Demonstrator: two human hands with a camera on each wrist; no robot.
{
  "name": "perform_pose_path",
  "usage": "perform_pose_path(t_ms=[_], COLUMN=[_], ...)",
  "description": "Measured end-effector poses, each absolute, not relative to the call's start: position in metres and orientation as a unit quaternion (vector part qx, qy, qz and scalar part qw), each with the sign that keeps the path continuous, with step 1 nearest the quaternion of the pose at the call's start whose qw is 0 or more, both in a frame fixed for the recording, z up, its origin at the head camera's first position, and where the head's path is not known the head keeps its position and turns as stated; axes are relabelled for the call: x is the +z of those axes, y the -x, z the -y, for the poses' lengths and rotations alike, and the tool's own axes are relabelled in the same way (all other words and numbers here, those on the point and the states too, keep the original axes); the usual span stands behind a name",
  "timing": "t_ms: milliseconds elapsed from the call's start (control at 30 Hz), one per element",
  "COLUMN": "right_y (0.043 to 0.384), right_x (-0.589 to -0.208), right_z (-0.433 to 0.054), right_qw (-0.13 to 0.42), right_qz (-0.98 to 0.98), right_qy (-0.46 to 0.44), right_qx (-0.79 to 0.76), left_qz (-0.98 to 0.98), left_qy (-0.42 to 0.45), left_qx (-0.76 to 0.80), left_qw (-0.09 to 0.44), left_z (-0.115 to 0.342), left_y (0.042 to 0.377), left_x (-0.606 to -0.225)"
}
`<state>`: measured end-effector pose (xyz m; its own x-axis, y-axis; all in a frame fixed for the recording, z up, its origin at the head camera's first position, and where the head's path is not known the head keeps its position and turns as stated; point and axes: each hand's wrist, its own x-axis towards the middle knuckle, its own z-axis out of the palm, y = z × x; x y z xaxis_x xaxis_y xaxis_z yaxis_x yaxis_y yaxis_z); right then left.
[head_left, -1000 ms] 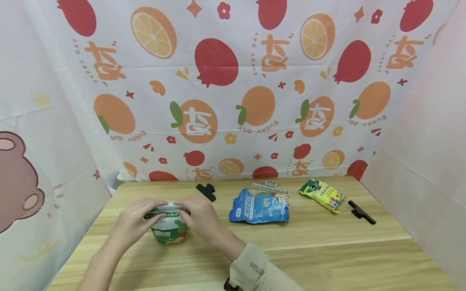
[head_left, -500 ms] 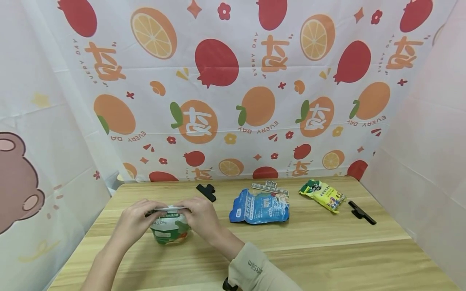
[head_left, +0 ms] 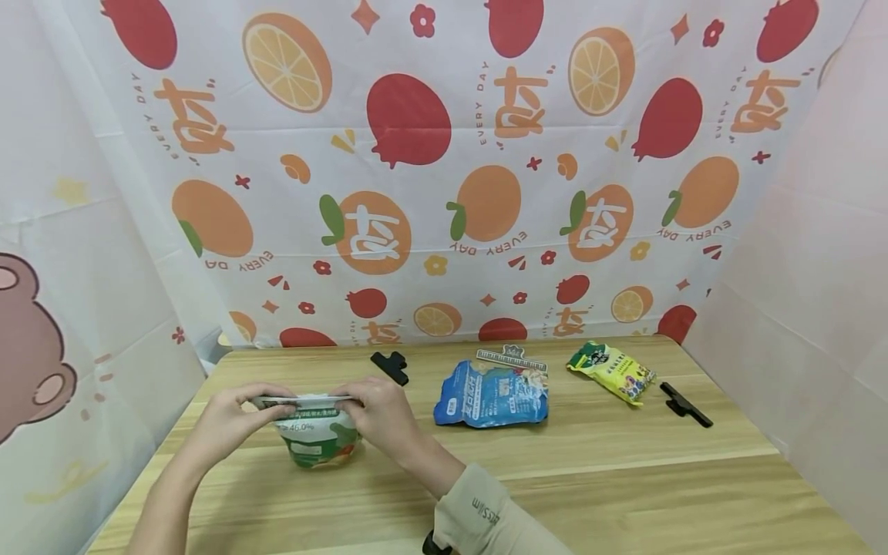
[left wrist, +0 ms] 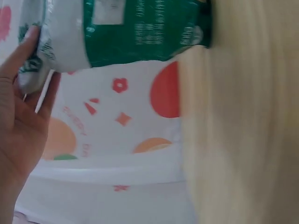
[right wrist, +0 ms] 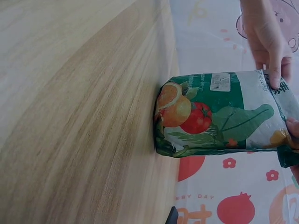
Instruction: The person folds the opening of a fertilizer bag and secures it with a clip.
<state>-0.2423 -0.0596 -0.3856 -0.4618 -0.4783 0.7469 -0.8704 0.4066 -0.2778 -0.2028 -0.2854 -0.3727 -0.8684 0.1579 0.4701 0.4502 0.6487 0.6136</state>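
Observation:
A green and white plastic bag (head_left: 321, 445) printed with fruit and leaves stands upright on the wooden table, left of the middle. Its top edge is folded over into a flat strip. My left hand (head_left: 225, 424) pinches the left end of this fold between thumb and fingers. At the right end, my right hand (head_left: 381, 416) grips the fold the same way. In the right wrist view, an orange and a tomato show on the bag (right wrist: 210, 114), and only fingertips of the right hand appear at the edge. The left wrist view shows the left thumb pressing the fold.
Behind the bag lies a black clip (head_left: 390, 368). A blue bag (head_left: 491, 397) lies to the right, with a silver ruler-patterned clip (head_left: 512, 357) behind it. Further right are a yellow-green packet (head_left: 613, 371) and another black clip (head_left: 685, 405). A printed cloth (head_left: 444, 231) hangs behind the table.
The bag's top has been folded down flatter. My left hand has slid outward to the left along the fold, while my right hand has hardly moved.

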Motion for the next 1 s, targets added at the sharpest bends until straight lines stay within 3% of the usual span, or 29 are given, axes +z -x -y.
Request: perform_pose_path(t_ms=[433,800,1000], right_y=[0.244,0.25,0.263], right_x=[-0.388,-0.384,-0.368], right_z=[0.059,0.057,0.053], right_qw=[0.261,0.24,0.298], right_qz=[0.796,0.78,0.727], right_qy=[-0.412,-0.447,-0.457], right_qx=[0.358,0.366,0.416], left_qz=[0.792,0.777,0.767], left_qy=[0.142,0.13,0.137], left_qx=[-0.583,-0.606,-0.613], left_qw=[0.112,0.111,0.13], left_z=[0.299,0.296,0.297], left_y=[0.211,0.209,0.209], left_x=[-0.397,-0.398,-0.402])
